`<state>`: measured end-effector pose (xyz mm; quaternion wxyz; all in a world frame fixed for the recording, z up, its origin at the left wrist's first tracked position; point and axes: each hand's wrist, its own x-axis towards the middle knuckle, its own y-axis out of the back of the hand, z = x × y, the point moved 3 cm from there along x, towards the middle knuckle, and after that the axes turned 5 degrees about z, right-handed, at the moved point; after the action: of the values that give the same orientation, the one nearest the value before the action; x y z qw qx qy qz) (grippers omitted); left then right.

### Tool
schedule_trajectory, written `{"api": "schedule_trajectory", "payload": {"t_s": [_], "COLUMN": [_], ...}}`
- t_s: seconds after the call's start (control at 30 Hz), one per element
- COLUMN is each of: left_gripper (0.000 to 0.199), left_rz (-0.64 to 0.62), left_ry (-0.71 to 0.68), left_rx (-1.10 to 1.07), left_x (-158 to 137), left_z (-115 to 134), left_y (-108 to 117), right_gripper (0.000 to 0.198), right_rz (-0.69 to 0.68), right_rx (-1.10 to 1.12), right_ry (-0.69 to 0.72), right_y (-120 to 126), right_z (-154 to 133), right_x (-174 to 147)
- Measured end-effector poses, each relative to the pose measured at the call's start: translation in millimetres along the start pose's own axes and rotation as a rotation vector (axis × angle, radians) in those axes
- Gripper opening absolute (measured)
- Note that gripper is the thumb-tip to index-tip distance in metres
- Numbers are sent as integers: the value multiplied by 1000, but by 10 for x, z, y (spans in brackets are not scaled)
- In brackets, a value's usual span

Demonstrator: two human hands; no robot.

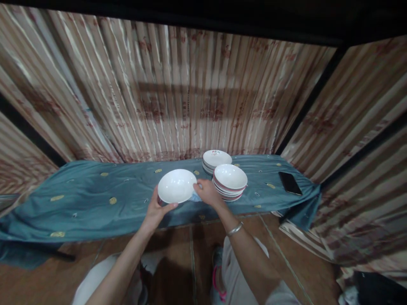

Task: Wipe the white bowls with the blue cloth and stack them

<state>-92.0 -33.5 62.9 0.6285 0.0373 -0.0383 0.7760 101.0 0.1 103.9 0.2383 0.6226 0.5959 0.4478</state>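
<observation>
A white bowl [177, 186] is tilted toward me above the bench, its glossy inside showing. My left hand [157, 208] grips it from the lower left, thumb over the near rim and the other fingers mostly hidden. At the right rim, my right hand [208, 191] is closed on a light blue cloth [195, 197], which shows in part below the fingers against the bowl. Just right of that hand stands a stack of white bowls [229, 180] with red bands outside. Behind it is another stack of white dishes [216, 159], the top one bearing a small printed mark.
A blue-green cloth with yellow patterns [127, 186] covers the long bench. Toward its right end lies a black phone [289, 183]. Striped curtains [190, 93] hang behind and at both sides, along dark frame bars [313, 99]. Brown floor tiles [178, 254] lie below.
</observation>
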Motion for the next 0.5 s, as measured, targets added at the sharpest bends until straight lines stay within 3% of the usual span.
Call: {"api": "schedule_trajectory", "payload": {"t_s": [0.17, 0.27, 0.5], "left_gripper": [99, 97, 92], "left_rz": [-111, -157, -287], "left_ry": [-160, -230, -236], "left_rx": [-109, -185, -207], "left_x": [14, 42, 101], "left_z": [475, 630, 519], "left_y": [-518, -898, -1659], "right_gripper": [33, 34, 36], "right_rz": [267, 390, 500], "right_rx": [68, 110, 62], "right_ry": [-20, -68, -188], "right_y": [689, 1010, 1353], "right_z": [167, 384, 1024], "right_x": [-26, -103, -324]}}
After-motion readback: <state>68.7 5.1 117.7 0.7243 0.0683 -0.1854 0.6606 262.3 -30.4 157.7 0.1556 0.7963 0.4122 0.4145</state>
